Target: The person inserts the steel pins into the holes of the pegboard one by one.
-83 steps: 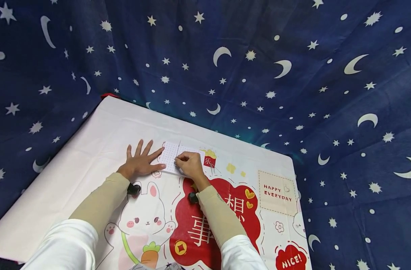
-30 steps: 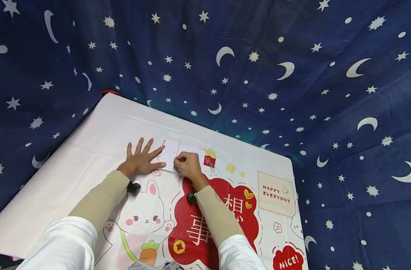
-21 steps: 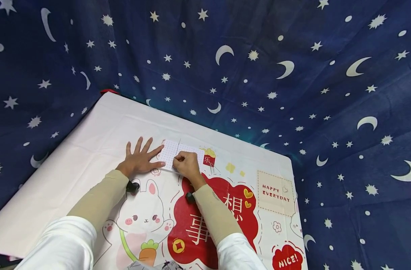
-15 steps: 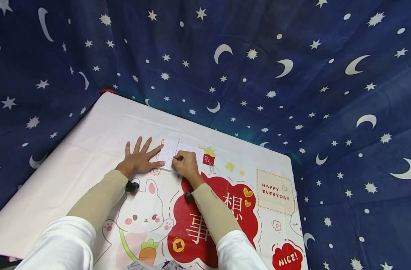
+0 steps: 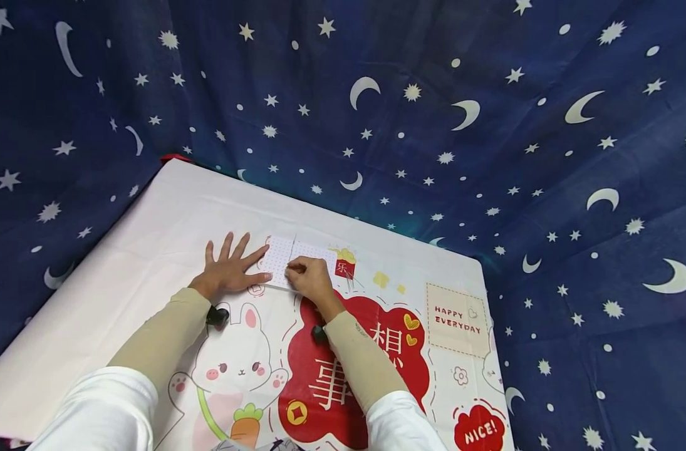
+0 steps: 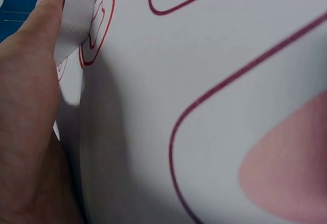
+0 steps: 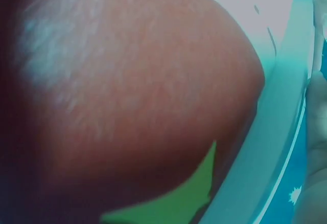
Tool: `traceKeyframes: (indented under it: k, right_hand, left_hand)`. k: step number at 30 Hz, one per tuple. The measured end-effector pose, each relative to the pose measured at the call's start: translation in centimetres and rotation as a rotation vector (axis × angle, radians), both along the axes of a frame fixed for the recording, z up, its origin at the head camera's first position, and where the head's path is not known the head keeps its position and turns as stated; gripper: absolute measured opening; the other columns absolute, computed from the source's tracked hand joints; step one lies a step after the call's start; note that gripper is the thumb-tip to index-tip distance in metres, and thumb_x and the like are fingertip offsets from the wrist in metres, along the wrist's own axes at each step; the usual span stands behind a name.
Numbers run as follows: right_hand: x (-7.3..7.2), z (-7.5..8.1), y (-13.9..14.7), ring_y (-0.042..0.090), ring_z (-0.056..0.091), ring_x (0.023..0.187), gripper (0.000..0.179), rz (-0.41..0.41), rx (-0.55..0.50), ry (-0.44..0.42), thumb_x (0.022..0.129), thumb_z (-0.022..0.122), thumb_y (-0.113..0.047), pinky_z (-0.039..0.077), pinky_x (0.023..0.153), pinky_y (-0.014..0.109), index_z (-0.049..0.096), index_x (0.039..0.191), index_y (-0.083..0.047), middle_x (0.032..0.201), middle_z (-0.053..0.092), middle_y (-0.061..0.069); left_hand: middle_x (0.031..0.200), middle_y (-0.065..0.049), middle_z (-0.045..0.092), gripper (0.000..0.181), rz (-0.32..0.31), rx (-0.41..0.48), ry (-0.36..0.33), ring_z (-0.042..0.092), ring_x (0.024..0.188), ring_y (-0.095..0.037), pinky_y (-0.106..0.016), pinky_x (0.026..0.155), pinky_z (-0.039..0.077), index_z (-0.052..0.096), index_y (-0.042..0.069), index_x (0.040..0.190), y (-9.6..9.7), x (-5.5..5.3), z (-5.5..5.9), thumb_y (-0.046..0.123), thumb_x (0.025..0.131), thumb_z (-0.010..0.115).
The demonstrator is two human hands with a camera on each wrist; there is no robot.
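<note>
A small white pad [image 5: 277,258] with a dotted face lies on the table. A thin dark line crosses the pad from its far edge; whether it is a fold, gap or cut I cannot tell. My left hand [image 5: 230,272] lies with spread fingers at the pad's left side, thumb on its near corner. In the left wrist view the thumb [image 6: 43,22] touches the pad's thick pale edge [image 6: 79,19]. My right hand [image 5: 313,277] rests on the pad, fingers curled, thumb and finger pinching something small that they mostly hide. The right wrist view is largely filled by skin.
A white printed cloth [image 5: 207,207] covers the table, with a rabbit [image 5: 238,351], a red patch [image 5: 376,363] and lettering as flat prints. Dark blue curtains [image 5: 410,144] with moons and stars hang behind and to the right. Each wrist carries a black camera.
The right hand has shifted slightly left along the pad, its fingertips staying pinched. The left hand keeps its spread pose on the pad. The head view has drifted a little.
</note>
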State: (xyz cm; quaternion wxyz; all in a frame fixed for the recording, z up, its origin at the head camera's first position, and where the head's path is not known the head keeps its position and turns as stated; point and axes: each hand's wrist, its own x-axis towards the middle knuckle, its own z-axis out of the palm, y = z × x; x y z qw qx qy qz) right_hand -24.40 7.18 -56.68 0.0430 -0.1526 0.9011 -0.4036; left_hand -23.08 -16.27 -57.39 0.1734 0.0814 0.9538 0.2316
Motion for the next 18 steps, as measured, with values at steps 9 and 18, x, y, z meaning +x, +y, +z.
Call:
traceKeyframes:
  k: [9,18]
  right_hand:
    - [-0.6,0.4,4.2,0.019,0.067,0.089,0.012,-0.109,-0.060,0.023,0.094,0.074,-0.008,0.059,0.081,0.029,0.082,0.101,-0.003,0.099,0.080,0.013]
    - [-1.3,-0.3,11.0,0.025,0.067,0.096,0.013,-0.337,-0.031,0.025,0.096,0.073,-0.010,0.062,0.089,0.043,0.081,0.105,-0.004,0.106,0.078,0.014]
  left_hand:
    - [0.176,-0.020,-0.007,0.092,-0.002,-0.009,-0.006,-0.021,0.159,-0.052,-0.077,0.117,-0.022,0.019,0.031,0.167,0.2,0.1,-0.1,0.079,0.093,0.047]
    - [0.176,-0.020,-0.008,0.095,-0.008,0.016,-0.016,-0.023,0.158,-0.051,-0.075,0.116,-0.026,0.018,0.031,0.167,0.1,-0.2,-0.2,0.081,0.092,0.046]
